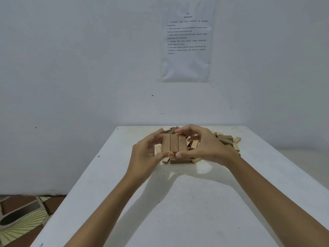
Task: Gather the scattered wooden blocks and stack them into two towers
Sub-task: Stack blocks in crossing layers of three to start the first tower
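As the three dark wooden blocks [173, 144] should make one even layer, the left hand [149, 152] and the right hand [204, 145] pinch them side by side, with thumbs at the near ends and fingers at the far ends, probably to square them. They sit over the pile of scattered blocks [226, 139] at the far end of the white desk [178, 202]. Behind is a white wall with a printed sheet [186, 45], and patterned floor tiles [23, 216] show at the left.

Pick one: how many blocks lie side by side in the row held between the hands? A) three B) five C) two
A: the row of blocks pinched between the left hand and right hand shows three dark blocks side by side.
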